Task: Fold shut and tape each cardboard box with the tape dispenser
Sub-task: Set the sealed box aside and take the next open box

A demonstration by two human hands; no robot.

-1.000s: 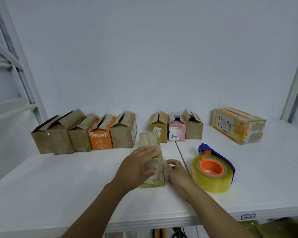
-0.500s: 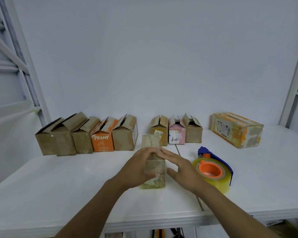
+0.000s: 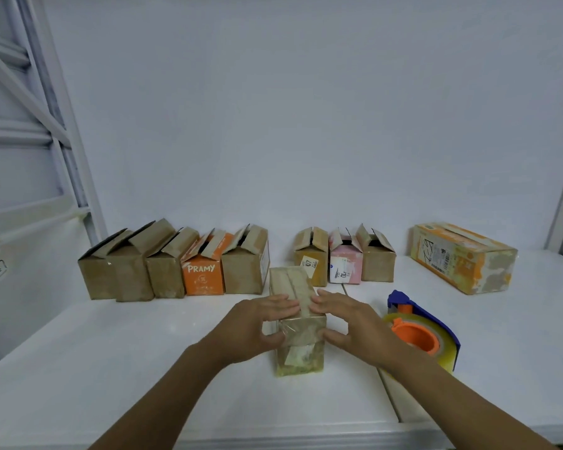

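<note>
Head view: the box point(image 3: 298, 323) is held on the table point(image 3: 111, 368) between both hands point(image 3: 254, 329) point(image 3: 348, 326), long side pointing away, with the tape dispenser point(image 3: 426, 332) just beside the right hand.

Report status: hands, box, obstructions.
Left hand and right hand pressing flaps of small brown cardboard box. Blue tape dispenser idle beside right hand. Nothing obstructing.
</note>
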